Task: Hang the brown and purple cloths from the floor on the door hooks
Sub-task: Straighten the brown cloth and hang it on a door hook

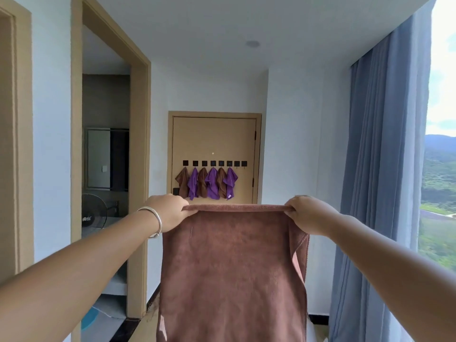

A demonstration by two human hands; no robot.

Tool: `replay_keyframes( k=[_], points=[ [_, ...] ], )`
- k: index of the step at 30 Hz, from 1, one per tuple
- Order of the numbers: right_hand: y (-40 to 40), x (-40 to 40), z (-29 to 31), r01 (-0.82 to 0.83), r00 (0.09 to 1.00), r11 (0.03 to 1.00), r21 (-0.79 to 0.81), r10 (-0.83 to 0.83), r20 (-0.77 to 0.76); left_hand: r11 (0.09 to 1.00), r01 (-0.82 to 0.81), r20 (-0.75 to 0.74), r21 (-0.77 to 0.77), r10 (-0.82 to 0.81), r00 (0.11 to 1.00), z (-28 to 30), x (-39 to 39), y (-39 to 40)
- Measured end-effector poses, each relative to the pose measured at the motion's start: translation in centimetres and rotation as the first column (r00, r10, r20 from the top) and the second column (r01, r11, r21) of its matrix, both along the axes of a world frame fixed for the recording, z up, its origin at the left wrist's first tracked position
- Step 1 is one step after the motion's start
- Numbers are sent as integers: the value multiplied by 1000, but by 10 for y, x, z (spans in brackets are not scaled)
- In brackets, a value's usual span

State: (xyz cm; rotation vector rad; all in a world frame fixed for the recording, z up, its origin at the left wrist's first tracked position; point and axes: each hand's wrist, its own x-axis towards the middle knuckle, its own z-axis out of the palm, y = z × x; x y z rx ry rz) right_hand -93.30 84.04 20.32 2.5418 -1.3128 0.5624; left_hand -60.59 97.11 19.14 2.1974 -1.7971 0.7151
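Taking the door (pixel 214 139) as the landmark and reading from its left: an open doorway (pixel 106 144) lies well to the left of it, with a fan (pixel 93 211) low inside. Nearer the camera, below and left of the door, the left hand (pixel 167 212), a bangle (pixel 154 222) on its wrist, pinches the left top corner of a brown cloth (pixel 232 267).

On the door itself runs a row of eight black hooks (pixel 214 163). The six leftmost carry cloths, alternating brown and purple (pixel 212 183); the two rightmost hooks (pixel 240 164) are bare.

The held cloth hangs in front of and below the door, stretched flat, its top edge running level from left to right between the two fists, the rest falling straight down out of the frame. Below and right of the door, the right hand (pixel 308 215) grips the cloth's right top corner, fingers curled over the hem. A blue curtain (pixel 380 169) hangs well to the right of the door, with a window (pixel 441 144) beyond it.

The bare hooks lie ahead of and above the hands, well apart from them, on the door's right side, so the right hand looks the nearer one. I judge the next move is to walk forward and lift one held corner to the first bare hook.
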Motion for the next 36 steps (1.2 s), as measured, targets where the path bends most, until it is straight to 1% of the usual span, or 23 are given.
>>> replay_keyframes(
  k=[3,8,11,15,21,25,28,30,34,36],
  points=[
    [-29,34,15,-3,1000,1000,-25,3,-20,999,-17,-10,40,17,1000,8,34,-29],
    [-72,79,30,-9,999,997,-73,7,-35,1000,-21,-31,4,21,999,23,80,-73],
    [-98,100,30,-6,999,997,-78,3,-35,1000,-27,-10,-2,27,1000,25,103,-97],
    [-129,119,21,-1,997,998,-68,-5,-83,999,-41,30,14,40,999,18,122,-128],
    [-192,139,6,11,993,1000,-20,-13,-118,998,-34,13,55,33,999,0,139,-190],
    [-245,148,2,-3,994,1000,-20,1,-108,997,-31,-15,68,32,999,-7,147,-237],
    [-289,151,4,-12,995,1000,-12,11,-102,996,-45,-22,78,47,999,0,147,-276],
    [-321,149,8,-15,997,1000,-9,14,-71,995,-59,-13,77,60,998,7,144,-304],
    [-381,144,16,-25,999,1000,-7,25,-35,995,-55,-41,79,58,997,21,137,-357],
    [-408,142,17,-36,998,999,-7,36,-43,994,-67,-16,85,69,997,24,134,-381]
  ],
)
